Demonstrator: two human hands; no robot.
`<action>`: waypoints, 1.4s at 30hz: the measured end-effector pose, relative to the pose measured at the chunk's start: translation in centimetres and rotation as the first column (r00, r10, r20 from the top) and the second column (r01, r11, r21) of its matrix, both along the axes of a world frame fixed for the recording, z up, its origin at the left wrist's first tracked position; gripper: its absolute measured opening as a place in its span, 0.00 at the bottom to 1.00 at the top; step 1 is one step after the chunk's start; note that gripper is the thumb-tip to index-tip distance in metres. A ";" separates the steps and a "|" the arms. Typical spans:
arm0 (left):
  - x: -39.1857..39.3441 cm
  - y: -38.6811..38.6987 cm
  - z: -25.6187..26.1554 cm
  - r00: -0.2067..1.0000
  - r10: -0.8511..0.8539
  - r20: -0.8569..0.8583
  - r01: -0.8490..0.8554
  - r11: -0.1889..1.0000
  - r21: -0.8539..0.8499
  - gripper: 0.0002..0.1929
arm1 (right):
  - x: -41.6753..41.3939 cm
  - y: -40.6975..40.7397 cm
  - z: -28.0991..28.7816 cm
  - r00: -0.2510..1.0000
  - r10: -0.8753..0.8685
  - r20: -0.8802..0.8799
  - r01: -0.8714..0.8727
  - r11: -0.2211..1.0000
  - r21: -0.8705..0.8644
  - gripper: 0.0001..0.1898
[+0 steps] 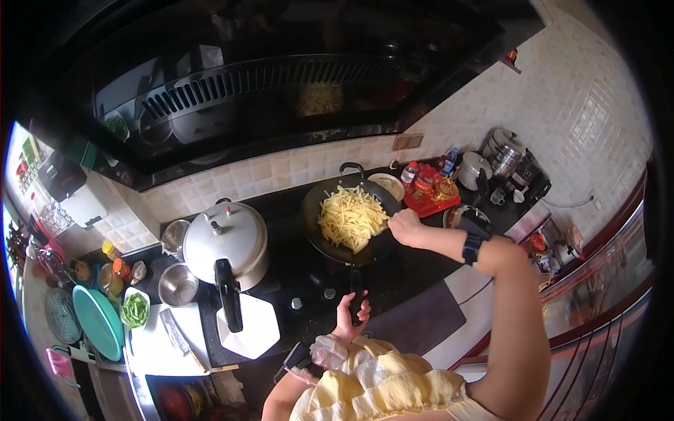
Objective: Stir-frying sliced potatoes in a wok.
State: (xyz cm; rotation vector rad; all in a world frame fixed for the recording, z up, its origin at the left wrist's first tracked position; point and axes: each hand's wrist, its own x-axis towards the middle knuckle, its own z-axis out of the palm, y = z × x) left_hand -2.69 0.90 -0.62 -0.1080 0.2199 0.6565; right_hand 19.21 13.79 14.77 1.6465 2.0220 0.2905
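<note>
A black wok [315,231] sits on the stove, heaped with pale yellow potato strips [352,216]. Its long black handle [356,281] points toward me, and my left hand [352,316] is wrapped around it. My right hand [404,227] is curled at the wok's right rim, by the edge of the strips. Whether it holds anything is hidden by the hand itself. Left of the wok stands a large silver pressure cooker [226,237] with its lid on and its black handle toward me.
A white hexagonal plate [250,326] lies below the cooker handle. Further left, a cleaver [176,332] rests on a white board [145,352], near a bowl of cut greens [135,309] and a steel bowl [178,284]. A red tray [432,206] holds bottles and jars. The range hood [263,121] overhangs the stove.
</note>
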 end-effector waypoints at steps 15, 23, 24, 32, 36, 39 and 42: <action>0.0 0.0 -0.2 1.000 0.005 -0.015 -0.005 1.000 0.008 0.16 | -0.6 -1.5 7.6 0.964 0.075 -0.254 -0.145 0.952 -0.270 0.10; 0.2 0.0 -0.4 1.000 0.002 -0.012 -0.002 1.000 0.017 0.15 | -3.0 1.6 -1.9 0.964 0.021 -0.265 -0.001 0.997 0.074 0.10; 0.3 0.1 -0.3 1.000 -0.001 0.002 0.001 0.999 0.036 0.15 | -2.6 1.8 -1.5 0.959 -0.020 -0.281 0.044 0.996 0.080 0.11; -0.1 0.1 0.1 0.999 0.015 -0.042 -0.014 0.999 0.031 0.15 | -3.5 -1.3 7.0 0.923 -0.224 -0.314 0.151 0.958 -0.242 0.11; -0.1 0.1 0.2 0.998 0.016 -0.060 -0.014 0.999 0.035 0.15 | -8.8 -1.8 3.4 0.940 0.120 -0.319 -0.209 0.942 -0.262 0.09; 0.3 0.0 0.3 0.998 0.000 -0.058 0.001 1.000 0.007 0.15 | -13.0 -0.2 -3.5 0.975 0.081 -0.207 -0.099 0.992 -0.075 0.07; 0.3 0.0 0.2 0.999 0.008 -0.045 -0.008 1.000 0.004 0.15 | -14.5 2.6 -7.7 0.995 0.003 -0.096 -0.008 0.999 -0.054 0.07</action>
